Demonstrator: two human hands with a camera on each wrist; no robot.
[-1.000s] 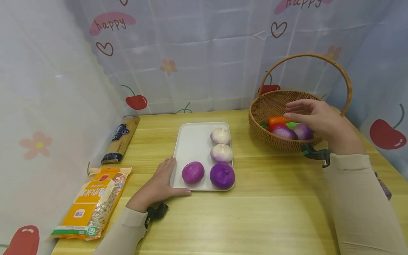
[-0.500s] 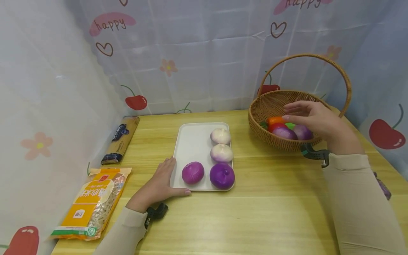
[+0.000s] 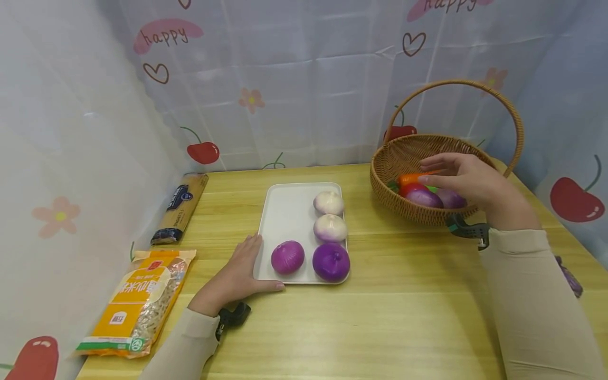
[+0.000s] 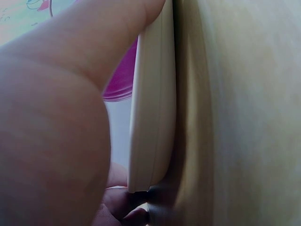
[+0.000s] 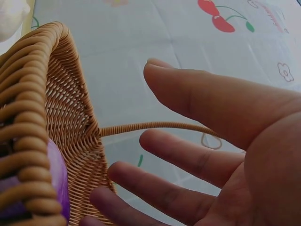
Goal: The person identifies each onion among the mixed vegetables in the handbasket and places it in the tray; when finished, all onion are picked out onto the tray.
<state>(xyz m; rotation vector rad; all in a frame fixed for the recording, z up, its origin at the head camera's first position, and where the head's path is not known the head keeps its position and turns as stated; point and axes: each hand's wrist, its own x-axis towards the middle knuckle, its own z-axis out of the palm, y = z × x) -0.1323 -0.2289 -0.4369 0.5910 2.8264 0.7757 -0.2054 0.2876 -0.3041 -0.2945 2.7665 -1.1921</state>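
Both hands are occupied. Right hand (image 3: 467, 179), fingers spread and gripping nothing, has sunk slightly over the last second and now hovers just above the purple onions (image 3: 424, 198) in the wicker basket (image 3: 404, 155); contact is not confirmed. Left hand (image 3: 237, 274) has not moved, lying flat against the near left corner of the white tray (image 3: 285, 211), steadying it. Four onions sit on the tray. A carrot (image 3: 410, 178) crowds the basket's onions, and the handle (image 3: 456, 83) arches overhead. Pasta packets lie at the desk's (image 3: 404, 316) left edge.

a light wooden table (image 3: 380, 316) carries a white tray (image 3: 287, 216), a wicker basket (image 3: 404, 153), a spaghetti packet (image 3: 180, 207) and a noodle bag (image 3: 140, 301).
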